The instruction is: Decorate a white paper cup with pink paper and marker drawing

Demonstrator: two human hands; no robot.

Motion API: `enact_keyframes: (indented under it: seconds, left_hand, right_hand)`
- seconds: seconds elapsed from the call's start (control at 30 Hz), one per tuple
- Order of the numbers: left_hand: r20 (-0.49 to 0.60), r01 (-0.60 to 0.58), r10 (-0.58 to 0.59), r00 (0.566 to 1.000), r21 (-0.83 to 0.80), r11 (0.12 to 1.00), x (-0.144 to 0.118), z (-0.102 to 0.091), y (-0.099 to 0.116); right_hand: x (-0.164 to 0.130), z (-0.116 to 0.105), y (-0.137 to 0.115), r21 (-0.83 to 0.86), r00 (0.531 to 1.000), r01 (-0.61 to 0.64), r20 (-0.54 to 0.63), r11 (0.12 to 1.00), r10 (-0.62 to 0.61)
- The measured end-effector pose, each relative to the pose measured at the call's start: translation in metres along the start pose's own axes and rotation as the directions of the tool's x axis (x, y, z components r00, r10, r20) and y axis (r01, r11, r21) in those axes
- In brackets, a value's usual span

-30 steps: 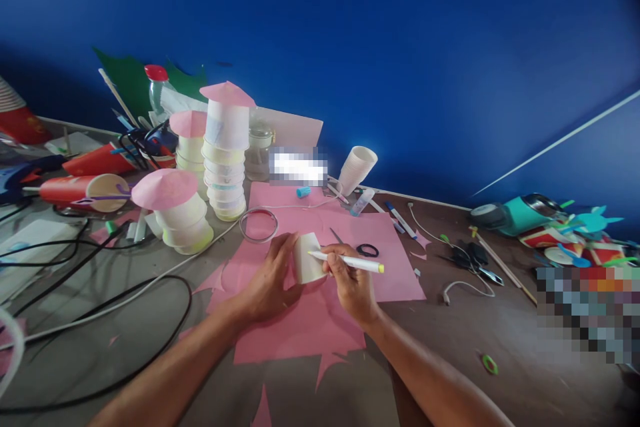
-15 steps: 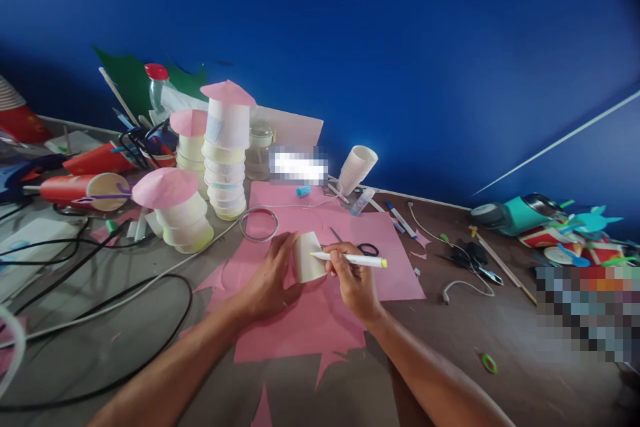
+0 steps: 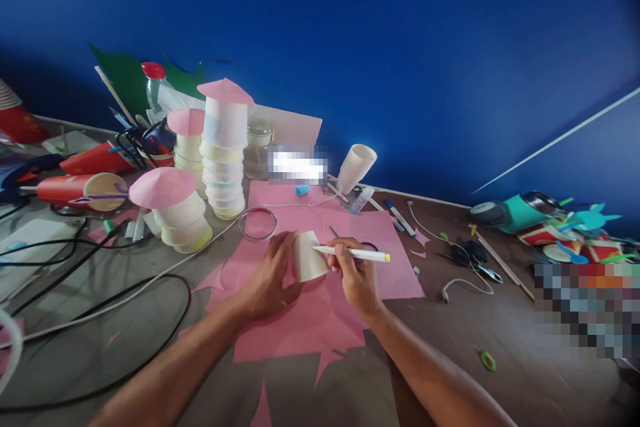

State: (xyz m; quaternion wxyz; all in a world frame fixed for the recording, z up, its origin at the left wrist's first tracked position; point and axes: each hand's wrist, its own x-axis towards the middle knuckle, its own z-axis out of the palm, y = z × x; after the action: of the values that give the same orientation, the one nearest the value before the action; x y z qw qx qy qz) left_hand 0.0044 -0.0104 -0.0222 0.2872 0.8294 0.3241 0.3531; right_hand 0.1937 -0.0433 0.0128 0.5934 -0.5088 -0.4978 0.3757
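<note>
My left hand (image 3: 274, 280) is closed round the left side of a small white paper cup (image 3: 309, 259), which lies on its side over the pink paper (image 3: 300, 333). Between the fingertips of my right hand (image 3: 357, 280) is a white marker (image 3: 367, 255) with a yellow end. Its tip touches or nearly touches the cup's wall, near the upper right. A pair of scissors (image 3: 370, 246) lies behind my right hand, mostly hidden by it.
Stacked-cup towers with pink paper roofs (image 3: 225, 140) stand at the left. Farther back are a leaning stack of white cups (image 3: 356, 168), a blue cap (image 3: 303, 191) and a glue bottle (image 3: 362, 201). Cables (image 3: 165, 273) cross the left side; a teal bottle (image 3: 523, 213) lies at the right.
The marker and my right hand have shifted slightly to the right, with the tip now a little higher on the cup. My left hand stays on the cup.
</note>
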Motion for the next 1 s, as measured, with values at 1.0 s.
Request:
enact_keyframes:
  seconds: [1.0]
  left_hand:
    - [0.024, 0.041, -0.041, 0.999, 0.004, 0.999, -0.0009, -0.0001, -0.0022]
  right_hand:
    - [0.0004, -0.0007, 0.0018, -0.026, 0.999, 0.046, -0.021, 0.999, -0.047]
